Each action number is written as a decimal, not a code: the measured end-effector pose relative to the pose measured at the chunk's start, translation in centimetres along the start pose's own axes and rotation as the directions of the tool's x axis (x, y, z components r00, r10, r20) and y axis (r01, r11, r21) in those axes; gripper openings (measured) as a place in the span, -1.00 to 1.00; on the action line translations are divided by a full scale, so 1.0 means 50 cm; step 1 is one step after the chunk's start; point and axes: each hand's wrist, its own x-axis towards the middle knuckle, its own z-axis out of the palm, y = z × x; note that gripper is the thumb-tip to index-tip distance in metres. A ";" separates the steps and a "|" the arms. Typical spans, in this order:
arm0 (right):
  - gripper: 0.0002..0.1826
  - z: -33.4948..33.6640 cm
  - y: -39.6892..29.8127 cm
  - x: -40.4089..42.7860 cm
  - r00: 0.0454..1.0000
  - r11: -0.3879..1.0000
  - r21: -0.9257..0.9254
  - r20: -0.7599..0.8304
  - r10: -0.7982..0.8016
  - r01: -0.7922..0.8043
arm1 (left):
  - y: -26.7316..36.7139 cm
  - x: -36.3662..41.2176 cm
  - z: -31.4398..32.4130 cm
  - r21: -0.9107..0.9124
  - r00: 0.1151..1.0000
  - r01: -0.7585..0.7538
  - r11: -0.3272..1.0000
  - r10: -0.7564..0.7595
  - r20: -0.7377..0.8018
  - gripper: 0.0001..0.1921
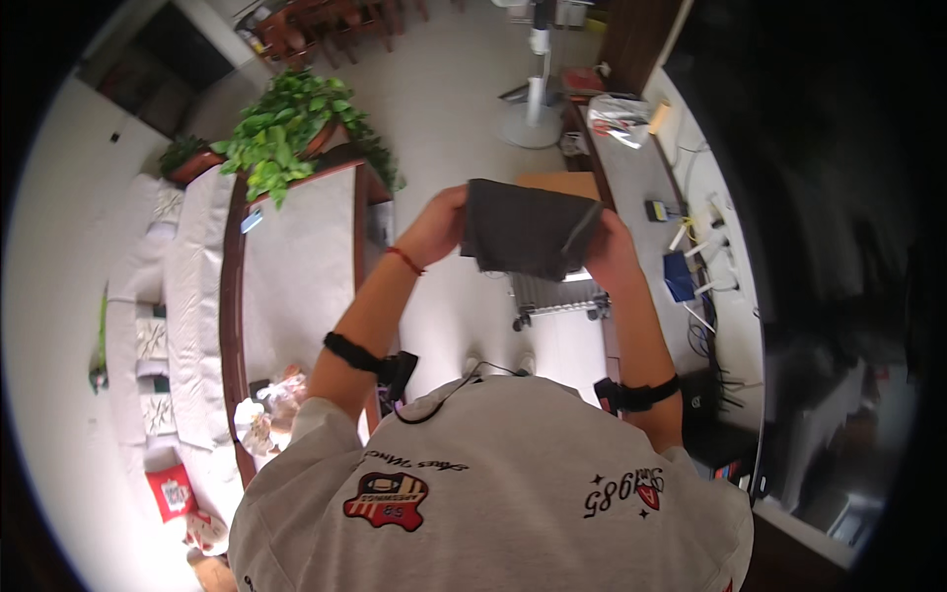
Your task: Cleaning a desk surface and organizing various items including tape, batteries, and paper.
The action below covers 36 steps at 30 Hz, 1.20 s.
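A dark grey folded cloth (529,229) is held up in front of me between my two hands. My left hand (442,226) grips its left edge, and a red cord bracelet circles that wrist. At the cloth's right edge, my right hand (608,248) holds on, its fingers partly hidden behind the fabric. Below the cloth, a grey wheeled rack or cart (558,294) shows in part on the floor. Behind the cloth lies a brown cardboard-like panel (566,182), mostly covered from view.
A long table (300,266) with a leafy potted plant (285,133) and a phone (252,220) stands at left. Along the right wall runs a cabinet (636,174) bearing a router (678,277), cables and a plastic bag (620,118). A pedestal fan base (530,126) stands ahead.
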 end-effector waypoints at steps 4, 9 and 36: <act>-0.48 0.030 0.008 -0.014 0.984 0.993 0.030 -0.128 0.121 -0.118 | -0.043 0.017 0.023 -0.242 0.945 0.306 0.921 -0.325 -0.041 -0.52; -0.38 0.014 0.026 -0.003 0.925 0.902 0.207 0.131 0.357 -0.378 | -0.068 -0.007 -0.007 -0.350 0.945 0.291 0.891 -0.324 -0.039 -0.46; -0.51 0.283 0.591 0.733 0.812 0.599 -0.648 -0.053 0.581 -0.471 | -0.083 -0.068 -0.825 0.163 0.933 0.181 0.970 -0.117 -0.340 0.10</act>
